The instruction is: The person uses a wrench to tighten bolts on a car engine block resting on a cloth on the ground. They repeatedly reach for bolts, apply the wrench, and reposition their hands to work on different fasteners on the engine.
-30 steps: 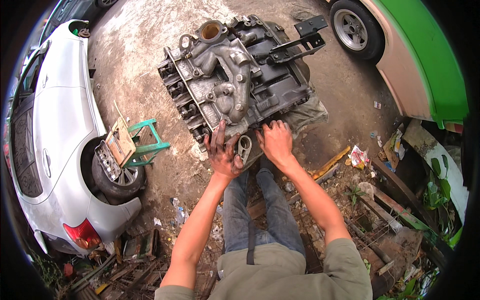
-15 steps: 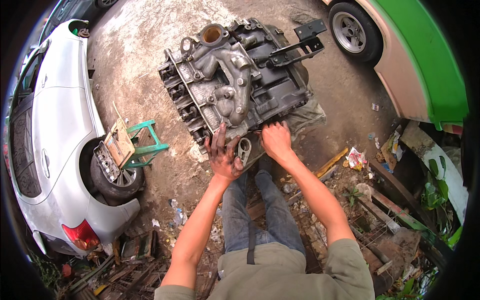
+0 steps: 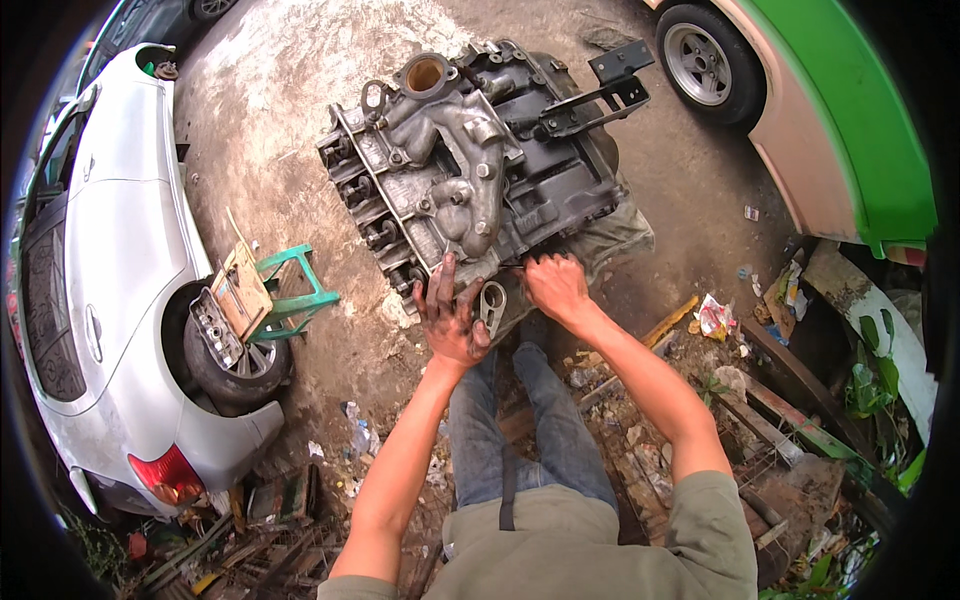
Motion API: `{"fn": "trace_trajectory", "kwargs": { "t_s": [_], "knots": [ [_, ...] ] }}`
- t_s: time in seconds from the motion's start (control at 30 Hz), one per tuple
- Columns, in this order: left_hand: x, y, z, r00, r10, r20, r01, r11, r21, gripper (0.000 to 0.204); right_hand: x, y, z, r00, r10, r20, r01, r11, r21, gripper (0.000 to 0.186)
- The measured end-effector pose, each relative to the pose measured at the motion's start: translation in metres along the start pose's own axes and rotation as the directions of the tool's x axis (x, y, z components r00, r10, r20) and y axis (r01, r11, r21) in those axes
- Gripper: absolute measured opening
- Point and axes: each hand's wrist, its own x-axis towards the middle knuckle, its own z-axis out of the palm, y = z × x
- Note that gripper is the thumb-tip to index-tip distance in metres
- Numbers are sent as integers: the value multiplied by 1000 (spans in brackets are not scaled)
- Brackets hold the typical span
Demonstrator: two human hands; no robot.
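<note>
A greasy engine (image 3: 520, 175) lies in front of me, with a grey cast manifold (image 3: 470, 185) on top. My left hand (image 3: 453, 322), dark with grime, rests on its near edge, fingers spread. Just right of those fingers sits a metal bracket with a round hole (image 3: 491, 303). My right hand (image 3: 556, 288) is closed in a fist at the engine's near side. A thin dark shaft (image 3: 511, 267) shows beside its knuckles, toward the engine; what the fist wraps round is mostly hidden.
A grey cloth or sheet (image 3: 625, 232) lies under the engine. To the left are a silver car (image 3: 130, 230) and a green stool (image 3: 305, 285) with a board and metal part. A green and pink vehicle (image 3: 850, 120) stands right. Wood scraps and litter (image 3: 715, 317) surround my legs.
My right hand has turned slightly, its thumb side no longer sticking up. My left hand stays on the engine edge. The whole view has shifted a little.
</note>
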Motion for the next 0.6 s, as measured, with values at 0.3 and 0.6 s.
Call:
{"fn": "trace_trajectory", "kwargs": {
  "t_s": [0.3,0.6],
  "knots": [
    [1,-1,-1,1000,7,21,-7,1000,-4,54,4,13,7,999,-37,8,37,999,23,36],
    [-1,-1,-2,998,15,62,-15,1000,-5,56,9,22,19,998,-63,-24,64,994,85,42]
  ]
}}
